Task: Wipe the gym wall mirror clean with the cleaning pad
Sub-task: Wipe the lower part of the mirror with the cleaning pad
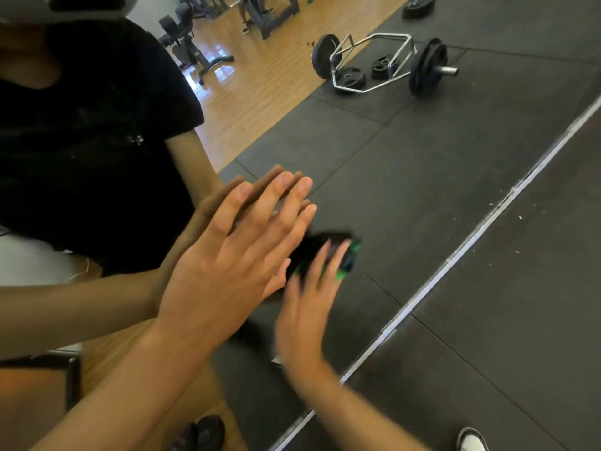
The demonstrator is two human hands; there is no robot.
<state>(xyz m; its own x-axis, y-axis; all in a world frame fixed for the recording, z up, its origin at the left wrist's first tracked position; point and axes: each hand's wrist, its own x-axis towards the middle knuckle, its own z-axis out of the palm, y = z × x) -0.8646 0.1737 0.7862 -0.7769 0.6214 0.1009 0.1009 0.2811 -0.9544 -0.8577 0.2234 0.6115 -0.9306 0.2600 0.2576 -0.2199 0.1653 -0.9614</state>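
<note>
The wall mirror [406, 177] fills most of the view and reflects the gym. My left hand [240, 249] lies flat on the glass with its fingers straight and spread, touching its own reflection. Just to the right, my right hand [309, 307] presses a dark cleaning pad with green edges [328, 252] against the mirror with straight fingers. That hand and the pad are blurred by motion. The pad is partly hidden under my fingers.
The mirror's bottom edge [455, 255] runs diagonally as a pale strip, with black rubber floor mats [520, 320] below it. Reflected are a hex bar with weight plates [380, 65], gym machines, a wooden floor and my dark shirt. A white shoe tip [471, 441] shows at bottom right.
</note>
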